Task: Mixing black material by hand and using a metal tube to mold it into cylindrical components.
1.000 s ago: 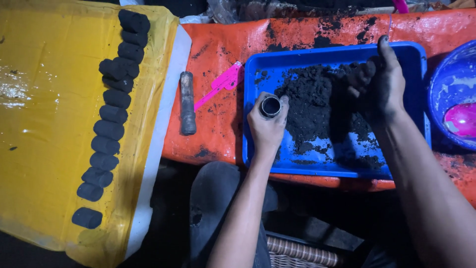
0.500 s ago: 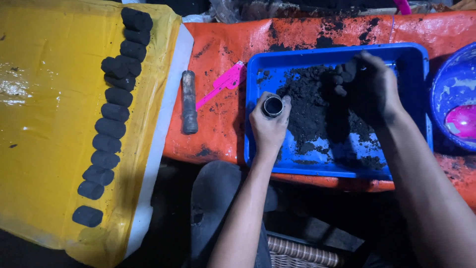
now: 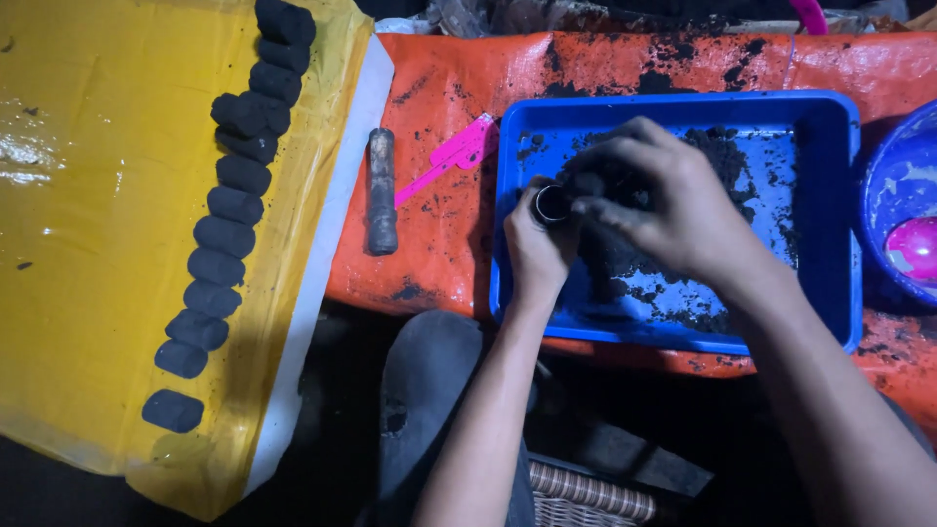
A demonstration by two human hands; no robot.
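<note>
Inside the blue tray [image 3: 825, 210], my left hand [image 3: 535, 249] grips a small dark tube [image 3: 551, 203], and my right hand [image 3: 673, 200] pinches black powder [image 3: 625, 259] just above it.

An orange tarp [image 3: 439, 244] covers the bench under dim, uneven light. Left of it lies a glossy yellow sheet [image 3: 88, 244]; below it, a dark floor and a woven basket [image 3: 590, 493].
</note>
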